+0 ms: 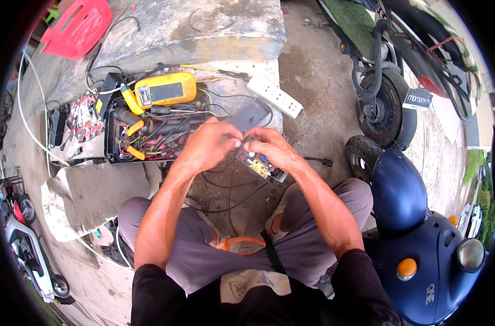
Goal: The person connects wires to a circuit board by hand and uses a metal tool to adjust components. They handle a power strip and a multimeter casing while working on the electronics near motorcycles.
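Note:
Both hands meet over a small circuit board held above my knees. My left hand has its fingers closed at the board's upper left corner, among thin wires. My right hand grips the board's top edge from the right. Black wires hang from the board toward the ground. What my left fingertips pinch is hidden.
A yellow multimeter lies on a black case of wiring to the left. A white power strip and a dark flat device lie ahead. A blue scooter stands at the right, another scooter wheel beyond it. A red plastic stool sits far left.

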A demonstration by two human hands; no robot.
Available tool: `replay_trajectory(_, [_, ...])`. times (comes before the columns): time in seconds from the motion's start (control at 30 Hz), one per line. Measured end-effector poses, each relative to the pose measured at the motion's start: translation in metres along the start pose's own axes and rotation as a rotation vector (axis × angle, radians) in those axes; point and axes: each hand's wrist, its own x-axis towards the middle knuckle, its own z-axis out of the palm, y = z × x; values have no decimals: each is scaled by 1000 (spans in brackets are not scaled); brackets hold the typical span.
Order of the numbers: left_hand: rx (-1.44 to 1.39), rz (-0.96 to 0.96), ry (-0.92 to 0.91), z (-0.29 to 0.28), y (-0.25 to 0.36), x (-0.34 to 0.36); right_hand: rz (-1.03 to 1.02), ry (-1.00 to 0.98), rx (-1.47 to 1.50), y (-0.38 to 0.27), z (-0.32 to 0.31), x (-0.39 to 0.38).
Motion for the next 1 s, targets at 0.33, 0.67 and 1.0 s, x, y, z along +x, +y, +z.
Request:
replay_trajectory(0.33, [161, 269, 163, 14, 6, -4, 34, 37, -64, 11, 0, 6])
replay_trajectory(0.67, [24, 44, 119, 21, -2, -4, 24, 124, -95, 4, -6, 4])
replay_trajectory(1.0, [297, 38, -6, 27, 15, 1, 142, 393, -679, 5, -41, 7])
